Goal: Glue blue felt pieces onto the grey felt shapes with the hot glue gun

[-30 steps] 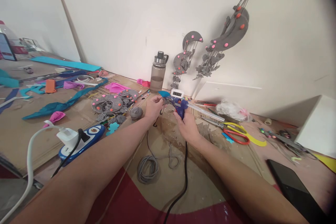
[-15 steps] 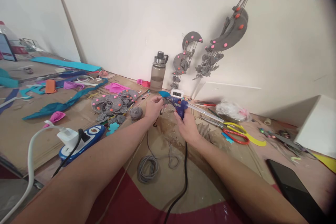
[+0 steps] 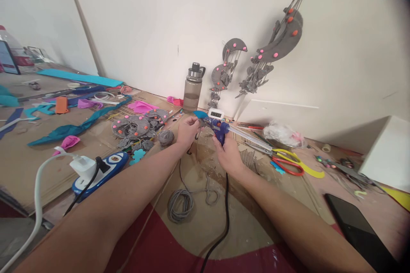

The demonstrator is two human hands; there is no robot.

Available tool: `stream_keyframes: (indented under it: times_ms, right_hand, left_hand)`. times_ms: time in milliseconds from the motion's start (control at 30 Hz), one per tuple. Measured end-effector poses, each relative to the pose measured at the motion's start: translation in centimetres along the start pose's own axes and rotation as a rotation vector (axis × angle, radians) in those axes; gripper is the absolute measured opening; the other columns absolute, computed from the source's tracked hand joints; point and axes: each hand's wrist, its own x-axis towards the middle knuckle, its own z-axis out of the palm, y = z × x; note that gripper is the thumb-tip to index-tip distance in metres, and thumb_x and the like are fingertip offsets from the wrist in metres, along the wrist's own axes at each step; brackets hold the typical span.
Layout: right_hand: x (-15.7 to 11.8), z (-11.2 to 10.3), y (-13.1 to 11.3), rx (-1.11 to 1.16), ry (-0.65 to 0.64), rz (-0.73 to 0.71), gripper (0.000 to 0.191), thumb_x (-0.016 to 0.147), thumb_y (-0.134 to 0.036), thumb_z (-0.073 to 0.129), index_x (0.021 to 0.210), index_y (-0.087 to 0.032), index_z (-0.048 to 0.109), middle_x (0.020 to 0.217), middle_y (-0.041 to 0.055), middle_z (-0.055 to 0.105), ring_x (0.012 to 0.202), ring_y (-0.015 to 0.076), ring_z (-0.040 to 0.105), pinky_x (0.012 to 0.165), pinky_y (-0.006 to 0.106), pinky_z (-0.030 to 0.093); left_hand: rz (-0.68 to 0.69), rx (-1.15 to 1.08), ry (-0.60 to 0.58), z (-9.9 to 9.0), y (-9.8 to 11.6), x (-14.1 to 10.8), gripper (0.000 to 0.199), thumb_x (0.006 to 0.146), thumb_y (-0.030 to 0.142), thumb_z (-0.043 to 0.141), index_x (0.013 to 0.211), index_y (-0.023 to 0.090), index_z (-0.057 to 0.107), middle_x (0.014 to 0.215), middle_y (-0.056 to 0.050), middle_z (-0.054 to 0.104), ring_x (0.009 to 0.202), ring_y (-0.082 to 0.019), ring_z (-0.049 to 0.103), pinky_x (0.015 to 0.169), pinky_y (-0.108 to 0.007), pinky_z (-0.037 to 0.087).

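1. Head view, centre of the frame: the right hand (image 3: 229, 155) is wrapped around the grip of a blue glue gun (image 3: 219, 131), which lies level and points left, a clear glue stick (image 3: 248, 135) jutting from its rear.
2. Just left of it, the left hand (image 3: 188, 133) has its fingers pinched narrow at the nozzle end; what they hold is too small to tell.
3. Likeliest trouble: a burnt fingertip, if the nozzle, perhaps hot, slips sideways against the pinching fingers.
4. Glue could also drip onto the grey yarn coil (image 3: 174, 213) at lower centre, whose loose strand runs up toward the hands.
5. The black cord (image 3: 227, 217) drops to the bottom edge beside that yarn; a tug might snag both and jerk the gun.
6. Right of centre, scissors (image 3: 290, 166) lie near the rear of the glue stick, crowding any swing that way.
7. Behind the hands, a small digital clock (image 3: 216, 114) and a bottle (image 3: 191, 96) limit forward reach; a yarn ball (image 3: 166, 137) sits beside the left wrist.
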Motion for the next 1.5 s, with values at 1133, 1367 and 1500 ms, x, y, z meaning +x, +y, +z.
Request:
stream_keyframes:
  times_ms: [1133,1367,1500]
  right_hand:
    - [0.15,-0.02,0.47,0.045,0.035,0.025,0.039,0.089,-0.032,0.047,0.124,-0.015,0.047,0.115,0.0176,0.063,0.109,0.0291,0.059,0.097,0.05,0.045]
    - [0.18,-0.13,0.49,0.036,0.038,0.035,0.038,0.088,-0.032,0.047,0.122,-0.015,0.048,0.11,0.0172,0.064,0.102,0.0291,0.06,0.095,0.052,0.046]
    - [0.19,-0.13,0.53,0.006,0.058,0.016,0.034,0.089,-0.034,0.047,0.117,-0.016,0.051,0.105,0.0156,0.064,0.097,0.0284,0.06,0.094,0.051,0.046]
  left_hand:
    - [0.001,-0.02,0.046,0.25,0.58,-0.04,0.015,0.063,0.025,0.067,0.061,0.017,0.054,0.063,0.004,0.052,0.055,-0.006,0.05,0.065,-0.024,0.054]
    - [-0.001,-0.048,0.048,0.07,0.33,0.18,0.017,0.064,0.026,0.068,0.062,0.017,0.053,0.063,0.004,0.05,0.057,-0.007,0.051,0.063,-0.024,0.053]
    - [-0.006,-0.063,0.053,0.03,0.39,0.18,0.019,0.064,0.027,0.069,0.064,0.017,0.052,0.065,0.003,0.052,0.061,-0.009,0.054,0.067,-0.027,0.055]
